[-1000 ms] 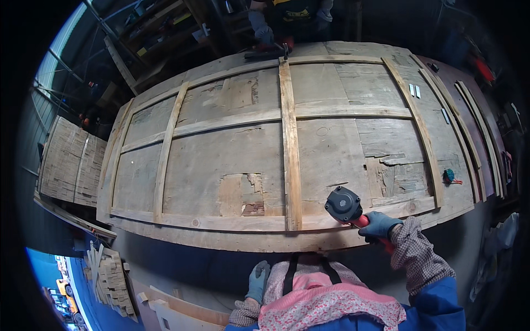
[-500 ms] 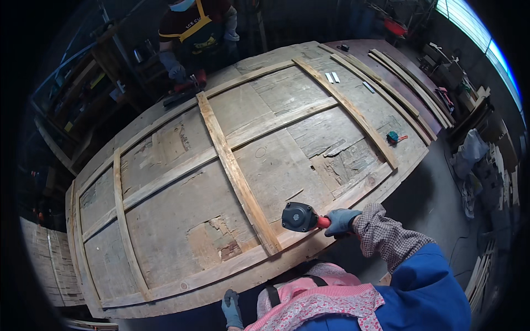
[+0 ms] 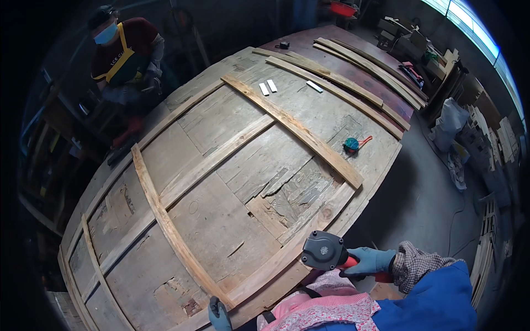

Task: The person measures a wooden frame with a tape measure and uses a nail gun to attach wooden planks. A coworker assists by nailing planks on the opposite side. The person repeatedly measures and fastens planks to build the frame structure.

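My right hand (image 3: 371, 260), in a blue-grey glove, is wrapped round the red handle of a nail gun (image 3: 324, 250). Its black round-cornered head hangs over the front rail near the table's right end. Nothing shows in my left hand (image 3: 219, 314), gloved too; its fingers reach up at the front rail, beside the near end of a cross slat (image 3: 171, 231). A wooden frame of rails and slats lies on a worn plywood tabletop (image 3: 207, 212). Its right-hand slat (image 3: 292, 128) meets the front rail (image 3: 281, 259) at a corner.
A green tape measure (image 3: 351, 145) lies right of the frame. Short white strips (image 3: 268, 87) and long loose slats (image 3: 337, 94) lie farther back. Across the table stands a person (image 3: 128, 55) in mask and apron, beside a red tool (image 3: 131, 131). Wood scraps (image 3: 494, 132) line the right side.
The view has swung right, so the frame sits farther left. My right hand has carried the nail gun rightward along the front rail. My left hand has come up to the cross slat's near end.
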The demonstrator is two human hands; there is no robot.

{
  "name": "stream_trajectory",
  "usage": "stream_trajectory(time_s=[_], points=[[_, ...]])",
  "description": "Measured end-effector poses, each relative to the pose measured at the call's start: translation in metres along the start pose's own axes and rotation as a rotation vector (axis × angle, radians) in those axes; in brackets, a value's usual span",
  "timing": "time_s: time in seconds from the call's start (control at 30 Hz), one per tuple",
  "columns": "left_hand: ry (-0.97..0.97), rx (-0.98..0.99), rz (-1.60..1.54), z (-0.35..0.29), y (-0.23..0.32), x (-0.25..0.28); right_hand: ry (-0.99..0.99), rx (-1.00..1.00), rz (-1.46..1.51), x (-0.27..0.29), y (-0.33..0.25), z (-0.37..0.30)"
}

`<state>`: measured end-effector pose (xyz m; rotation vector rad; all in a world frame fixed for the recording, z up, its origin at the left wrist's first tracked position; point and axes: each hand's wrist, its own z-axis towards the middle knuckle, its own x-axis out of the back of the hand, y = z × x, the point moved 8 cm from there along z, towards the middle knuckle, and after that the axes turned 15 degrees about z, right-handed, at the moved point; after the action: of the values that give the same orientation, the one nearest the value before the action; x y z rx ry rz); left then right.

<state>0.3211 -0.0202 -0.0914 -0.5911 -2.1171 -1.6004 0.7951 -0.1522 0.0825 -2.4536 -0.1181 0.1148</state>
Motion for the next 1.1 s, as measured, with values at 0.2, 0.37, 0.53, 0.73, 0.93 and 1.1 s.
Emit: stream_trajectory(time_s=[0.2, 0.37, 0.53, 0.73, 0.93, 1.1], points=[[-0.263, -0.026, 0.165, -0.097, 0.073, -0.177, 0.332, 0.156, -0.047, 0.225, -0.004, -0.02], [-0.594, -0.373, 0.642, -0.13, 0.201, -0.236, 0.749, 0.031, -0.467, 0.424, -0.017, 0.001], [-0.154, -0.076, 0.455, -0.13, 0.206, -0.212, 0.934, -0.119, -0.798, 0.561, -0.028, 0.081], [-0.189, 0.103, 0.257, -0.158, 0.189, -0.231, 1.198, 0.252, -0.888, 0.564, 0.002, 0.147], [-0.296, 0.079, 0.308, -0.133, 0.238, -0.26, 0.533, 0.488, -0.991, 0.423, -0.028, 0.184], [-0.324, 0.159, -0.044, -0.085, 0.232, -0.257, 0.602, 0.374, -0.49, 0.413, -0.052, 0.197]])
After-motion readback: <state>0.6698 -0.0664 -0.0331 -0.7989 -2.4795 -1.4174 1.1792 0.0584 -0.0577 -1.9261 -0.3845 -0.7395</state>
